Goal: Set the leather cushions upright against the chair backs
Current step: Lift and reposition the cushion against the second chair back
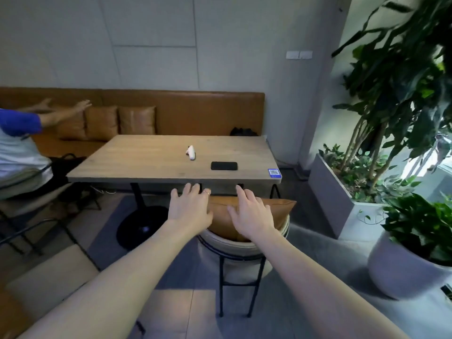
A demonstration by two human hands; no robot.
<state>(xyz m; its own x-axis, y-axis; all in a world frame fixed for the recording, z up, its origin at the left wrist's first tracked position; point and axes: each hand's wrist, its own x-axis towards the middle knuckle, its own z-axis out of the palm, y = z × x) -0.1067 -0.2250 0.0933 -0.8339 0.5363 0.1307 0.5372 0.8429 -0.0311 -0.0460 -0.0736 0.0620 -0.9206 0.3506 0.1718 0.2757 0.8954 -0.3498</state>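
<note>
Over chair [234, 250], spread hands [190, 207] [252, 214] on cushion [281, 206]

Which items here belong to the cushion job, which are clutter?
Job: leather cushion on the near chair; left hand and right hand, both open over it; cushions on the bench.
Clutter: black phone, white controller, table, plants.
</note>
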